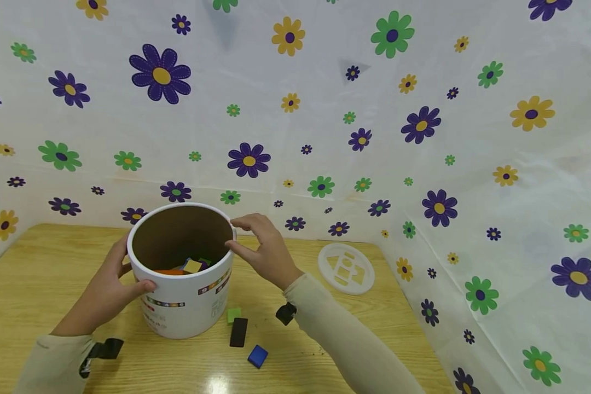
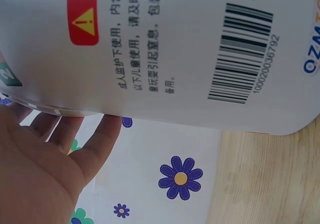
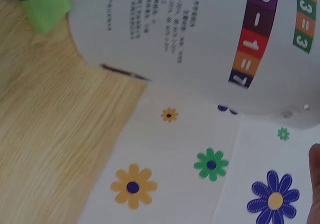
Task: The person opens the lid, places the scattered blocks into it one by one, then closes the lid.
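Note:
A white bucket [image 1: 189, 306] with printed number strips stands tilted slightly toward me on the wooden table. Coloured pieces, among them a yellow one [image 1: 192, 266] and an orange one [image 1: 169, 272], lie inside; most of its contents are hidden. My left hand [image 1: 105, 284] holds the bucket's left side, thumb across the front below the rim. In the left wrist view, its fingers [image 2: 102, 144] meet the wall near a barcode label. At the right rim is my right hand [image 1: 263, 249], thumb and fingers apart and loosely bent; the right wrist view shows only a sliver of it.
In front of the bucket lie a green block [image 1: 233, 315], a black block [image 1: 238, 332] and a blue block [image 1: 258, 356]. A white round lid with cut-out shapes [image 1: 346, 268] rests at the back right. Flower-printed sheeting [image 1: 315, 137] encloses the table's back and right side.

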{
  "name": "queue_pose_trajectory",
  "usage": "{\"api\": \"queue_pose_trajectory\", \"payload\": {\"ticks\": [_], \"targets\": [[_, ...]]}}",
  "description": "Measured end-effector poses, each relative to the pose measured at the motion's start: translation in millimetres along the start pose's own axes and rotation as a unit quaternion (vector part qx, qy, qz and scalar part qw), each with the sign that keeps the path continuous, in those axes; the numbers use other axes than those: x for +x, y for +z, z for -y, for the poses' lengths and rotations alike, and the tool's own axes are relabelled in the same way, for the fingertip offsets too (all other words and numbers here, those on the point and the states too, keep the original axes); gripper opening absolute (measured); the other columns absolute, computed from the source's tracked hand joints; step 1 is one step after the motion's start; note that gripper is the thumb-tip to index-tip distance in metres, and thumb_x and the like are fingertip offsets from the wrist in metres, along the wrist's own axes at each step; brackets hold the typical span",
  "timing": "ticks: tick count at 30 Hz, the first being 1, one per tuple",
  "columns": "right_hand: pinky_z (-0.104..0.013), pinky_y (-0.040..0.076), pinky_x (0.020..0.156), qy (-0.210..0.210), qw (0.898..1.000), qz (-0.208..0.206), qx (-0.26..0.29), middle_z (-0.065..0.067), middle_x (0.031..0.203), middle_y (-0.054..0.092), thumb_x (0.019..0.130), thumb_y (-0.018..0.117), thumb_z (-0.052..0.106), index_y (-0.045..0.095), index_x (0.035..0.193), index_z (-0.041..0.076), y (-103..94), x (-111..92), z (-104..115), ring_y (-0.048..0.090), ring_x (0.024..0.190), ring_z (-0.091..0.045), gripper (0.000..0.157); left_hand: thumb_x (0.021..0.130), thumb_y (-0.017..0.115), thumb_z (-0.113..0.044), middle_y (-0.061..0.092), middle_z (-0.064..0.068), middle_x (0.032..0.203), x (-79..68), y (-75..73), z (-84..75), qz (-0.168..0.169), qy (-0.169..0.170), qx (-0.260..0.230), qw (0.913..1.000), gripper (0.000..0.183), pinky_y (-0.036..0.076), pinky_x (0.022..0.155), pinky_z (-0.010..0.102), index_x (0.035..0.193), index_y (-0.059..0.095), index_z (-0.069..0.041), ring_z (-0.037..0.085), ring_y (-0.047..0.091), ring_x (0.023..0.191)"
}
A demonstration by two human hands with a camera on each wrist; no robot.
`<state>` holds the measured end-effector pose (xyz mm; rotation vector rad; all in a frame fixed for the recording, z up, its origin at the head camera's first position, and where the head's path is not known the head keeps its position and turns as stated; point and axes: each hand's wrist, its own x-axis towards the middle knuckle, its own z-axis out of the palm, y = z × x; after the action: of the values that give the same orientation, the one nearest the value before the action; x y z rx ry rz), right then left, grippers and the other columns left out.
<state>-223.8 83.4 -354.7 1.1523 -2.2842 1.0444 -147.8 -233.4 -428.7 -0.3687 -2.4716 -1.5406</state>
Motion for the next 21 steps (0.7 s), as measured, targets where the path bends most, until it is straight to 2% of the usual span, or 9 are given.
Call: {"api": "queue_pose_trajectory", "payload": {"ticks": [4, 7, 11, 15, 21], "targets": [[-0.034, 0.057, 0.100, 0.019, 1.000, 0.002, -0.012, -0.006, 0.127, 0.067, 0.094, 0.079, 0.019, 0.067, 0.131, 0.007, -9.7, -14, -14, 0.062, 0.114, -0.021, 0.041, 0.092, 0.080, -0.027, 0.018, 0.015, 0.169, -0.3, 0.2, -0.6, 0.000, -0.001, -0.002, 1.0000, 0.105, 0.034, 0.100, 0.085, 0.166, 0.006, -0.036, 0.051, 0.020, 0.147], [-0.036, 0.058, 0.099, 0.040, 0.999, 0.021, -0.017, -0.007, 0.126, 0.067, 0.095, 0.078, 0.021, 0.067, 0.130, 0.007, -16.4, -27, -28, 0.064, 0.112, -0.021, 0.040, 0.093, 0.080, -0.027, 0.018, 0.015, 0.168, -0.2, -0.6, -1.3, -0.004, 0.001, 0.000, 1.0000, 0.104, 0.034, 0.100, 0.085, 0.167, 0.007, -0.035, 0.051, 0.020, 0.147], [-0.036, 0.057, 0.100, 0.076, 0.994, 0.075, -0.028, -0.006, 0.126, 0.068, 0.097, 0.075, 0.025, 0.067, 0.131, 0.009, -22.5, -51, -46, 0.065, 0.115, -0.020, 0.039, 0.093, 0.079, -0.028, 0.018, 0.016, 0.168, -0.3, -0.6, -2.4, -0.004, -0.002, 0.001, 1.0000, 0.104, 0.034, 0.099, 0.085, 0.167, 0.007, -0.034, 0.051, 0.019, 0.147], [-0.041, 0.055, 0.103, 0.112, 0.984, 0.135, -0.027, -0.005, 0.131, 0.066, 0.098, 0.073, 0.031, 0.065, 0.135, 0.012, -23.4, -77, -60, 0.064, 0.120, -0.024, 0.042, 0.093, 0.079, -0.029, 0.017, 0.016, 0.169, -0.5, -0.4, -1.4, -0.001, -0.006, -0.002, 1.0000, 0.104, 0.034, 0.100, 0.085, 0.167, 0.006, -0.035, 0.051, 0.019, 0.147], [-0.050, 0.053, 0.105, 0.150, 0.971, 0.185, -0.008, -0.008, 0.131, 0.065, 0.098, 0.074, 0.028, 0.064, 0.136, 0.009, -15.3, -105, -71, 0.062, 0.121, -0.024, 0.043, 0.093, 0.079, -0.030, 0.017, 0.015, 0.169, 0.1, 1.0, 0.4, -0.001, -0.007, -0.003, 1.0000, 0.104, 0.034, 0.100, 0.085, 0.166, 0.006, -0.037, 0.051, 0.019, 0.147]]}}
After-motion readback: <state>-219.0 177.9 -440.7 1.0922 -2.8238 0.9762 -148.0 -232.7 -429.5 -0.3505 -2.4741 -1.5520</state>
